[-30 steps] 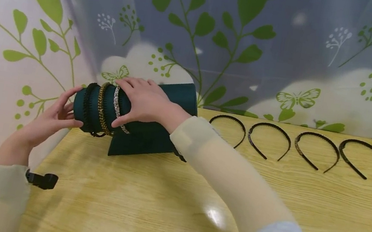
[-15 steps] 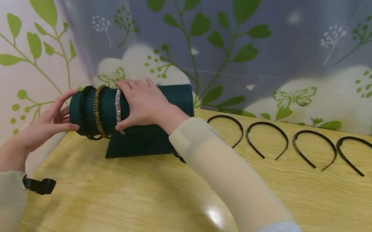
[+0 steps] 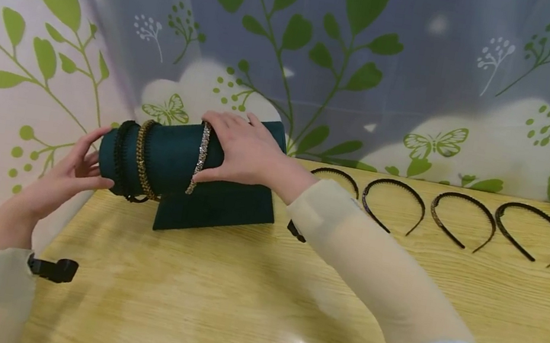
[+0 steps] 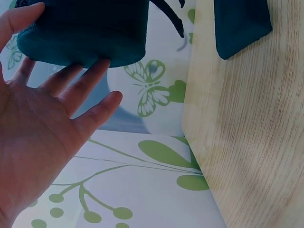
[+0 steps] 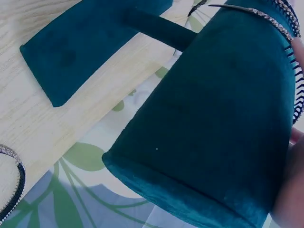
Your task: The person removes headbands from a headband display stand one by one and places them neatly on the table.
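Observation:
A dark green velvet display stand (image 3: pixel 174 158) has a thick horizontal roll on a slanted base. Round its left part sit a black headband (image 3: pixel 120 159) and a gold beaded headband (image 3: pixel 142 159). Farther right on the roll is a silver rhinestone headband (image 3: pixel 202 154), pinched between thumb and fingers of my right hand (image 3: pixel 251 153), whose palm lies over the roll. My left hand (image 3: pixel 61 173) touches the roll's left end with extended fingers; in the left wrist view its fingertips (image 4: pixel 102 64) meet the end's lower edge. The right wrist view shows the roll's right end (image 5: pixel 180 194).
Several dark headbands lie in a row on the wooden table (image 3: pixel 168 298) at the right, one with a decorated side (image 3: pixel 436 212). A leaf-patterned curtain (image 3: pixel 390 94) hangs behind the table and along its left side.
My right hand has slid the silver headband rightward along the roll, widening the space between it and the gold one. The left hand keeps its place at the roll's end.

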`<state>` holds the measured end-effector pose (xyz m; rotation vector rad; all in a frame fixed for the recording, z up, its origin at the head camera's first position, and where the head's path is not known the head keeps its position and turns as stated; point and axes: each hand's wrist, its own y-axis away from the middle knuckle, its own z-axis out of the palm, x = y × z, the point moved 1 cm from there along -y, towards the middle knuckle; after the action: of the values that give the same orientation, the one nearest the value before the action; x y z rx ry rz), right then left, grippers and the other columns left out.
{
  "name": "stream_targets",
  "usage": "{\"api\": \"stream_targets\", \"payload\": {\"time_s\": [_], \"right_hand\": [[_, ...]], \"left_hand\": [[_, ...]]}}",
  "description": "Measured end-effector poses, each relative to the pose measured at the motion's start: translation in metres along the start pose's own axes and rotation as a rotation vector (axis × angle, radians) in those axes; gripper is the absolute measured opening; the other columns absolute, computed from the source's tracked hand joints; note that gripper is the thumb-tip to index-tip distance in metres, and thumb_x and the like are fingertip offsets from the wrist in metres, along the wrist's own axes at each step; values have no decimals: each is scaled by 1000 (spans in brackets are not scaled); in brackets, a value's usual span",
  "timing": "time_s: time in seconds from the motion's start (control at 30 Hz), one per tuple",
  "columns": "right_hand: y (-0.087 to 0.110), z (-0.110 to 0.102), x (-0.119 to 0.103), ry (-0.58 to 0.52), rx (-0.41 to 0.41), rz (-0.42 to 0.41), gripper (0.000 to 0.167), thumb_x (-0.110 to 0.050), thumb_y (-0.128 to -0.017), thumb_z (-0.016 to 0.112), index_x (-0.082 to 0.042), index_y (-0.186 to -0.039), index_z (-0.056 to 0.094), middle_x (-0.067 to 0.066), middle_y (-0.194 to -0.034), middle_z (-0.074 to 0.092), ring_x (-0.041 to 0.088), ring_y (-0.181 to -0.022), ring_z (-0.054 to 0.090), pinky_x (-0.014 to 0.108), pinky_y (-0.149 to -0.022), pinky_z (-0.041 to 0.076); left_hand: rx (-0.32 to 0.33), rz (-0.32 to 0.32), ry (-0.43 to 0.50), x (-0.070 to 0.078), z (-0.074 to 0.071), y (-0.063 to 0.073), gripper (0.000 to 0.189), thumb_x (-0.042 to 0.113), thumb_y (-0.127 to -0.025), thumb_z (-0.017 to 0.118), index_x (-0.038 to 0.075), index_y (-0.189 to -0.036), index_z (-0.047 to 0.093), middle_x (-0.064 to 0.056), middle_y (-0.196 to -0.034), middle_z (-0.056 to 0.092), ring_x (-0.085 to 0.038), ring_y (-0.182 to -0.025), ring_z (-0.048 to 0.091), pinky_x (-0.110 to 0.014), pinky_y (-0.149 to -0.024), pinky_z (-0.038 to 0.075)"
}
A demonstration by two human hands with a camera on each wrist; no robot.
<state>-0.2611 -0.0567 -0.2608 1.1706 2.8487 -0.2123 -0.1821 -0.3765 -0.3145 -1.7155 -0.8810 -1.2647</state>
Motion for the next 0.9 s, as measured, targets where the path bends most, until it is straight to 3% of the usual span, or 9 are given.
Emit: {"api": "stream_targets", "payload": {"time_s": [0.23, 0.4, 0.57, 0.9], "right_hand": [[-3, -3, -1, -73, 17, 17, 104, -79, -73, 59, -21, -151, 23, -1, -156, 28, 15, -142, 24, 46, -115, 6], [-4, -3, -2, -39, -23, 25, 107, -79, -74, 59, -23, -155, 16, -2, -158, 21, 15, -144, 20, 46, -115, 4], [-4, -1, -5, -5, -48, 20, 111, -82, -71, 58, -22, -154, 17, -2, -159, 19, 17, -145, 16, 49, -115, 4], [-8, -6, -2, 8, -76, -33, 113, -78, -70, 64, -18, -154, 18, -1, -158, 22, 18, -143, 23, 47, -115, 6]], "left_hand": [[4, -10, -11, 2, -1, -2, 86, -22, -91, 44, 29, -155, 14, 3, -131, 52, -8, -113, 57, -21, -84, 48], [5, -6, -18, 1, 0, -4, 87, -22, -91, 44, 28, -155, 14, 3, -131, 52, -7, -113, 57, -21, -84, 48], [17, -42, -44, 1, 0, -1, 87, -19, -93, 46, 31, -155, 12, 5, -133, 48, -5, -113, 56, -20, -83, 48], [21, -43, -41, 3, 0, 1, 86, -19, -93, 45, 31, -155, 12, 5, -133, 49, -6, -113, 57, -20, -83, 48]]}}
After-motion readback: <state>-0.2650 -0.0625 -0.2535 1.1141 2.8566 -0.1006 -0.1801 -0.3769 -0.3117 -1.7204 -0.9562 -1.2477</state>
